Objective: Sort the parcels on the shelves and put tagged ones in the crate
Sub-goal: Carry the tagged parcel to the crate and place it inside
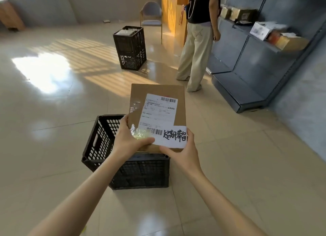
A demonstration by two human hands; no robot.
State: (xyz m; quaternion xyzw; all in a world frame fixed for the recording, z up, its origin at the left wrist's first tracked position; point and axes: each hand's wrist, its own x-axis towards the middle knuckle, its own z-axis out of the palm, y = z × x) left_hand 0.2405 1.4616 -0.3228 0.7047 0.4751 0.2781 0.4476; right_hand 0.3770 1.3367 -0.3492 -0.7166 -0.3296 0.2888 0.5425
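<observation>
**Tagged box hanging right over the crate**

Directly under the two hands, in the head view (the only one here), sits the black plastic crate (98,147), lattice walls, open top, on glossy beige floor tiles (229,174). The cardboard parcel (157,93) is held above its opening, long axis running away from the person, near edge at the hands and far edge sticking out past the crate's back rim. Left hand (128,140) grips the near left corner, thumb on top by a crinkly tape patch. Right hand (183,153) pinches the near right corner, right at the white handwritten tag (172,137) stuck below the printed shipping label (159,110). Both are clamped on the box, about equally close to the crate.

My guess: it's tagged, so it just goes straight down. Flat matte cardboard, should slide in easily if lowered near edge first.
</observation>
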